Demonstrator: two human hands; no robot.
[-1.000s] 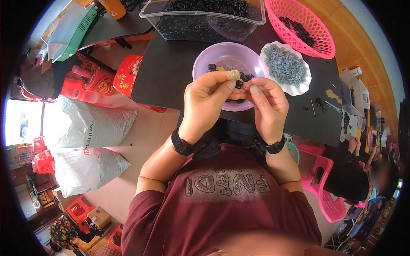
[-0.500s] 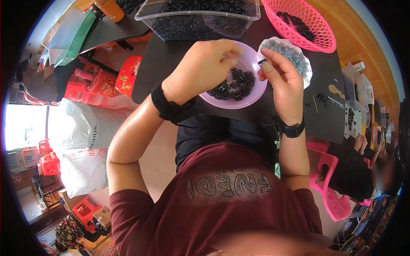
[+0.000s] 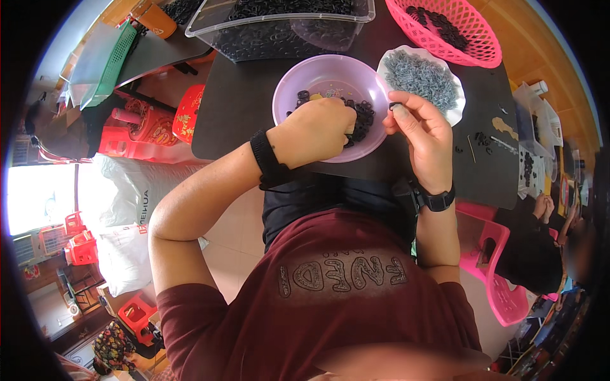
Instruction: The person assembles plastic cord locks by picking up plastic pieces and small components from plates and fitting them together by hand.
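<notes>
My left hand (image 3: 318, 127) is down in a lilac plastic bowl (image 3: 283, 82), its fingers curled among small black plastic pieces (image 3: 363, 120). Whatever its fingertips grip is hidden from me. At the bowl's right rim, my right hand (image 3: 422, 130) pinches one small black plastic piece (image 3: 394, 105) between thumb and forefinger. Just beyond that hand stands a white wavy-edged dish (image 3: 459, 114) heaped with small grey-blue pieces (image 3: 419, 79).
A clear tub (image 3: 286, 41) of black parts stands at the back, beside a pink basket (image 3: 489, 47) holding more. Loose black bits and a thin stick (image 3: 471, 149) lie on the dark table (image 3: 235, 108). A pink chair (image 3: 499, 289) stands right; a co-worker's hands (image 3: 543, 208) show there.
My left hand has dropped from above the bowl into the black pieces. My right hand keeps its pinch on the small piece, slightly lower than before.
</notes>
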